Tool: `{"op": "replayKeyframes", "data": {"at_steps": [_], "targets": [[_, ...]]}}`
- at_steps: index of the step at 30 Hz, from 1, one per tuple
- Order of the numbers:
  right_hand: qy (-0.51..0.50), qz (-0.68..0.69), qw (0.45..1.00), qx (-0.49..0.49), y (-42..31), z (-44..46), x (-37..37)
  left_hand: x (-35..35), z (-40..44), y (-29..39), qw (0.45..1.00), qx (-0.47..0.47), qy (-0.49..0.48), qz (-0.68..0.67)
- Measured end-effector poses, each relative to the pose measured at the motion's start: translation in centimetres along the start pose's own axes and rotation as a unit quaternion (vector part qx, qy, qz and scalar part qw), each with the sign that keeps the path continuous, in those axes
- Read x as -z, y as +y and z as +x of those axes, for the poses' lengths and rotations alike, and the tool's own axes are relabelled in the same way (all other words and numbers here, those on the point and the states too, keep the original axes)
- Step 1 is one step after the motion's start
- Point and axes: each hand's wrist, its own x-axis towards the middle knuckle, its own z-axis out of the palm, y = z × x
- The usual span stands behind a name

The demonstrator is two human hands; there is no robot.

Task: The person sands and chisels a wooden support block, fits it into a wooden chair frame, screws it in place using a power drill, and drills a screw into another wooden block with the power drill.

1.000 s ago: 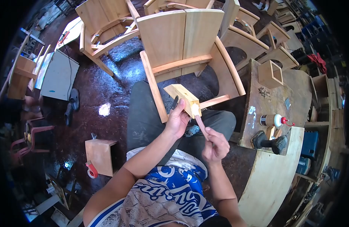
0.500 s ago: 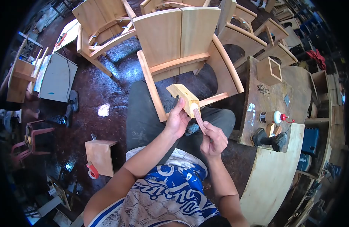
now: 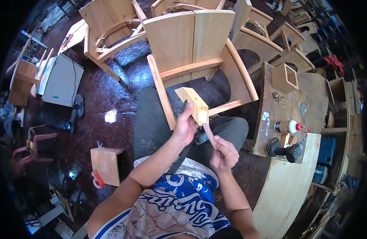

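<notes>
My left hand [image 3: 185, 128] is closed around a pale wooden block [image 3: 194, 102], held tilted above my lap. White glue [image 3: 203, 116] coats the block's near end. Between the fingers of my right hand [image 3: 224, 153] is a thin wooden stick [image 3: 209, 132], its tip at or very near the glued end. Just beyond my hands stands a wooden armchair frame [image 3: 171, 36] with a two-board back and no seat panel in it. Part of the block is hidden by my left fingers.
To the right, a worn workbench [image 3: 267, 89] carries a glue bottle [image 3: 286, 126], a small wooden box [image 3: 278, 79], scattered screws [image 3: 277, 96] and a cordless drill [image 3: 273, 147]. A long board [image 3: 285, 187] lies below it. At left sit a small wooden stand [image 3: 105, 161] and a red tape roll [image 3: 97, 180].
The stick in my right hand has shifted slightly down, away from the upper part of the glued end, and more white shows there. My left hand still grips the block. The view has tilted slightly.
</notes>
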Motion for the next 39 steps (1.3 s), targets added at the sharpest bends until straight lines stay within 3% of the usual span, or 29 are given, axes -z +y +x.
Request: {"op": "replayKeyframes", "data": {"at_steps": [3,8,11,13,15,17,19,21,22,27,32,36,39], "targets": [[0.037,-0.023,0.999,-0.022,0.6,0.0,0.5,0.3,-0.3,-0.6,1.000,0.011,-0.001,0.010],[-0.035,0.015,0.999,-0.026,-0.6,-0.7,0.0,1.0,0.2,-1.2,0.999,0.015,-0.026,0.013],[-0.007,0.028,0.998,-0.059,-0.7,-1.5,1.3,2.5,0.9,-0.4,1.000,-0.018,-0.016,0.013],[0.053,0.055,0.990,-0.117,-0.2,-1.3,2.2,3.2,0.8,0.3,0.971,-0.099,-0.079,0.202],[0.106,0.138,0.972,-0.158,0.1,-0.1,3.1,3.7,0.4,0.9,0.960,-0.103,-0.124,0.229],[0.100,0.132,0.973,-0.163,-0.2,1.3,3.9,3.7,-0.4,1.3,0.907,-0.090,-0.149,0.384],[0.090,0.132,0.973,-0.167,-0.8,3.2,4.0,3.0,-0.9,1.1,0.904,-0.096,-0.144,0.390],[0.005,0.031,0.998,-0.046,-1.1,5.3,3.5,2.8,-1.1,0.5,0.837,-0.175,-0.128,0.503],[0.036,0.037,0.998,-0.035,-1.3,5.9,2.6,2.6,-1.0,0.4,0.803,-0.219,-0.131,0.539],[0.015,0.043,0.998,0.032,-2.2,7.5,1.5,0.0,-1.6,1.8,0.780,-0.273,-0.141,0.545],[-0.014,0.011,0.998,0.067,-2.5,7.7,1.2,-0.4,-1.2,2.8,0.718,-0.349,-0.165,0.579],[-0.049,-0.007,0.997,0.063,-2.0,6.8,1.4,0.0,-1.2,2.8,0.718,-0.340,-0.167,0.583],[-0.043,-0.010,0.998,0.036,-1.3,5.4,1.7,-0.1,-1.5,3.0,0.761,-0.316,-0.139,0.549]]}}
